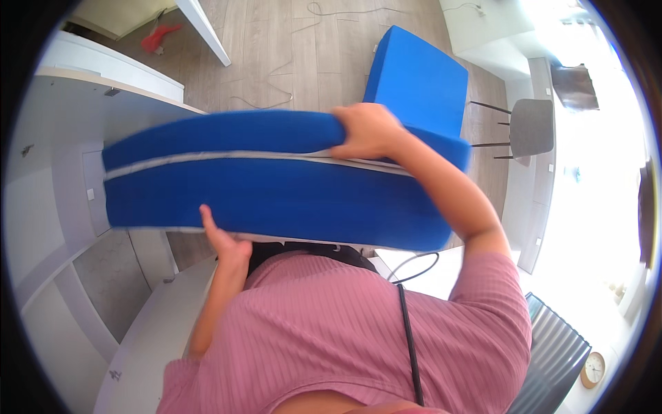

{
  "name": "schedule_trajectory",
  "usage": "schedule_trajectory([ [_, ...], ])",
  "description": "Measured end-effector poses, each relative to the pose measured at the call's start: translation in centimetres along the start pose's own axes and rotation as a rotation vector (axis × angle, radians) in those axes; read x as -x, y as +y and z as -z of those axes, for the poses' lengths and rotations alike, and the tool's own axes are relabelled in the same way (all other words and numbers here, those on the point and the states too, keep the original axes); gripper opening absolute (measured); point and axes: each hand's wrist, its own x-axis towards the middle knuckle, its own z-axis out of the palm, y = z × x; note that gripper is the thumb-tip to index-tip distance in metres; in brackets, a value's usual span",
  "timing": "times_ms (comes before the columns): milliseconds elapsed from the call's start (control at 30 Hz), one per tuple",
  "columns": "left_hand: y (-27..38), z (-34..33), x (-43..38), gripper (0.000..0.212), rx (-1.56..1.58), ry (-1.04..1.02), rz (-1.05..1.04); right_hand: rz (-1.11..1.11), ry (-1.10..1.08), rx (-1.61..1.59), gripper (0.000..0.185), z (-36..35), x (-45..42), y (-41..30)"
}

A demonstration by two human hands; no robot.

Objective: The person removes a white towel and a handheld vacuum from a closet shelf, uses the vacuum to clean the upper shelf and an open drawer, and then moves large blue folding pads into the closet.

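A thick blue foam cushion, or a folded pair of them (274,196), spans the view in front of my body, with a whitish seam or gap along its length. My right hand (367,130) grips its upper part from the far side, fingers at the pale seam. My left hand (227,240) supports the lower edge near its left half, the thumb up against the blue face. Beyond it, another blue cushion (421,77) rests on the floor, partly hidden by the held one.
Cables lie on the wood-look floor (320,57). A grey chair (532,127) stands by a cabinet at the right. White cabinets with doors standing out (31,129) are close on the left. A red object (155,39) lies at the upper left.
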Motion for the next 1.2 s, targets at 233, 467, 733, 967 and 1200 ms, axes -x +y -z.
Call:
schedule_trajectory([
  [233, -6.0, -15.4, 6.9, 0.056, -0.236, -0.429, 0.213, -0.47, 0.25, -0.196, 0.047, 6.3, 19.9, 5.6],
  [467, -16.6, -30.4, 19.3, 0.03, -0.501, -0.939, 0.166, -0.887, 0.65, -0.617, 0.059, 5.6, 39.0, 13.2],
  [733, -38.9, -37.3, 24.9, 0.07, -1.018, -2.023, -0.146, -1.245, 0.674, -0.129, 0.062, -11.1, 51.3, 38.2],
  [967, -21.4, -13.6, -3.4, 0.074, -1.744, -1.783, -0.57, -1.354, 1.102, 0.208, 0.049, -19.1, 44.6, 34.7],
  [1200, 20.8, 20.7, -20.8, 0.079, -1.762, 0.03, -0.524, -0.727, 0.55, -0.244, 0.064, -25.1, 8.7, 15.3],
])
